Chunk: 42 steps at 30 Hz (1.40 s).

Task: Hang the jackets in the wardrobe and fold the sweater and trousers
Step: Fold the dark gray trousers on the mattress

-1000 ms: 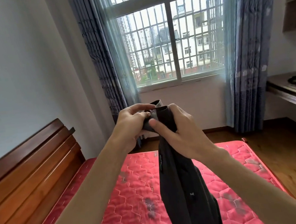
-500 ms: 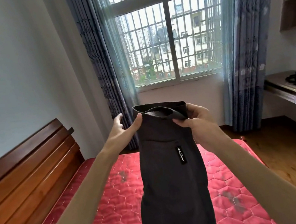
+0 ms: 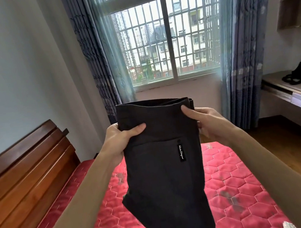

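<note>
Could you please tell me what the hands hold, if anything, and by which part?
Both hold the trousers by the waistband: left hand pinches its left edge, right hand its right edge.

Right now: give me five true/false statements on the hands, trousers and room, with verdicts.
1. The left hand and the right hand each grip the trousers at the waistband. True.
2. The trousers lie flat on the bed. False: they hang in the air above the red mattress.
3. A small black label shows on the side of the trousers that faces the camera. True.
4. The curtains are drawn shut. False: the curtains are pulled to the sides and the window is uncovered.
5. One hand is free. False: both hold the trousers.
</note>
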Each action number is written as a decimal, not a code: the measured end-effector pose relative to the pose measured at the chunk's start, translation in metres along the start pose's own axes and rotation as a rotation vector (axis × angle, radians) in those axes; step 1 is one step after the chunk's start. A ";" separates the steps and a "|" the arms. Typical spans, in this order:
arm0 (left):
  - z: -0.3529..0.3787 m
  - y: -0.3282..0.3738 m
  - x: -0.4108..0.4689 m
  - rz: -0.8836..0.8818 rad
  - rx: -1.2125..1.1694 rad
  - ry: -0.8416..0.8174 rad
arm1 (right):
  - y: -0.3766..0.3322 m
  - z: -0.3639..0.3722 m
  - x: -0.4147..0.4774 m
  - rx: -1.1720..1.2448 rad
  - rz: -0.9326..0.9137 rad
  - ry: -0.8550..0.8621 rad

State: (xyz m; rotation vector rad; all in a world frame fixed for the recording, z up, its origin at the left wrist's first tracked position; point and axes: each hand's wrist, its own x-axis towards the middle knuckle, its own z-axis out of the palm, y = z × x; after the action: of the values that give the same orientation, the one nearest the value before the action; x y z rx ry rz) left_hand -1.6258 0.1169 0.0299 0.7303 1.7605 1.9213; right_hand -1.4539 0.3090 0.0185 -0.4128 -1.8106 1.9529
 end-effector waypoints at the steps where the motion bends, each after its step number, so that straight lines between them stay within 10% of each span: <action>1: 0.000 0.001 0.000 0.011 0.023 -0.010 | 0.001 0.000 0.001 -0.027 0.011 0.023; 8: -0.017 0.004 0.008 0.131 0.281 -0.044 | -0.004 0.009 0.021 -0.463 -0.119 0.141; 16: -0.062 0.008 0.034 0.179 0.367 0.037 | 0.005 0.053 0.074 -0.212 0.151 0.001; 31: -0.164 0.121 0.114 0.426 0.537 0.441 | -0.078 0.161 0.188 -0.245 -0.427 0.068; 42: -0.161 0.147 0.063 0.559 0.484 0.321 | -0.096 0.160 0.144 -0.234 -0.525 -0.001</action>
State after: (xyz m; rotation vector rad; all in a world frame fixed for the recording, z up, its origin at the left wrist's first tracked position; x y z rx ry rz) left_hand -1.7722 0.0185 0.1733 1.2468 2.4737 2.0494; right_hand -1.6468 0.2488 0.1403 0.0025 -1.9142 1.3926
